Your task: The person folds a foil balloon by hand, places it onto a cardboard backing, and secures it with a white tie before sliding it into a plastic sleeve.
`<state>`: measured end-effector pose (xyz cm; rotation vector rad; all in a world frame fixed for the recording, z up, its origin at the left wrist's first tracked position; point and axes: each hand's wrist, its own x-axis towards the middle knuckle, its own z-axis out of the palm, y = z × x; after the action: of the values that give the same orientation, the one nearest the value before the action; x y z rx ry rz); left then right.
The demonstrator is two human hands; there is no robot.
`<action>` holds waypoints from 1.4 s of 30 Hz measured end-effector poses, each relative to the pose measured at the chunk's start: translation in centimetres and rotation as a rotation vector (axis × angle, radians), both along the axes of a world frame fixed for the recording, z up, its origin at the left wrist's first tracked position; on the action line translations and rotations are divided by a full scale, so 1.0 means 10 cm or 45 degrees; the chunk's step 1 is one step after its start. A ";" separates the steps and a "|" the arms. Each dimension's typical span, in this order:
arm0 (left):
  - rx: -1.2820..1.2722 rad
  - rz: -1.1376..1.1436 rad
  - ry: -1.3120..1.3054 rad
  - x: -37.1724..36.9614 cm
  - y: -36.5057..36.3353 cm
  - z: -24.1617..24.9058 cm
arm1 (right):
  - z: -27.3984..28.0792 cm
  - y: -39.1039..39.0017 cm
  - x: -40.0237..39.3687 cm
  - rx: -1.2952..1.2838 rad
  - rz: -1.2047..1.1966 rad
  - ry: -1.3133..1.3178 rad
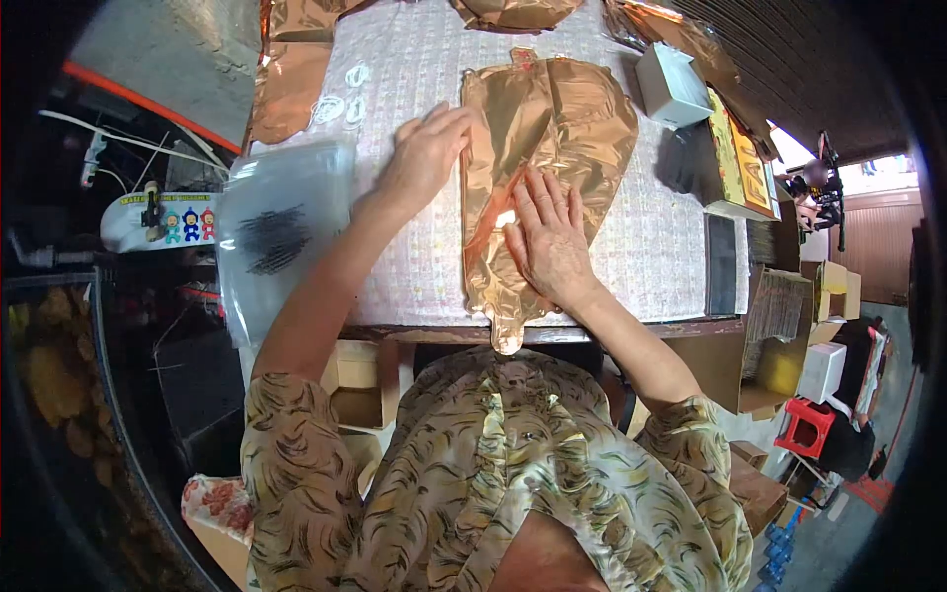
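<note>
A flat copper-coloured foil balloon [592, 113] lies lengthwise on the cloth-covered table, its narrow tail hanging just over the front edge. It is creased, with a fold running along its left part. My right hand [554, 242] rests flat on the lower middle of the foil, fingers spread. At the balloon's upper left edge is my left hand [426, 158], its fingers stretched toward the foil and touching or almost touching it; nothing shows held in them. Left of that hand lies a stack of clear plastic bags [330, 197] with dark print.
More copper foil [296, 74] lies at the back left, and another piece [518, 10] at the far edge. White string loops [328, 110] sit near the bags. On the right stand a white box [674, 84] and a yellow box [735, 148]. Cardboard boxes [360, 385] are below the table.
</note>
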<state>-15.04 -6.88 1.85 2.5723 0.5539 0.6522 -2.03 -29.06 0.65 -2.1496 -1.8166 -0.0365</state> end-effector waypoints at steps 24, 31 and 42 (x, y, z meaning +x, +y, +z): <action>0.134 -0.055 0.094 -0.02 0.12 -0.37 | 0.33 -0.02 0.00 0.096 0.172 0.125; 0.283 -0.049 0.121 -0.02 0.09 -0.37 | 0.31 -0.05 0.07 -0.089 0.529 0.156; 0.314 -0.062 0.127 0.00 0.11 -0.37 | 0.33 -0.10 0.11 -0.109 1.026 0.434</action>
<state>-15.07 -5.82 -1.82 2.8521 0.4661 0.6119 -0.91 -30.07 3.93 -1.2195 -2.3265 0.5579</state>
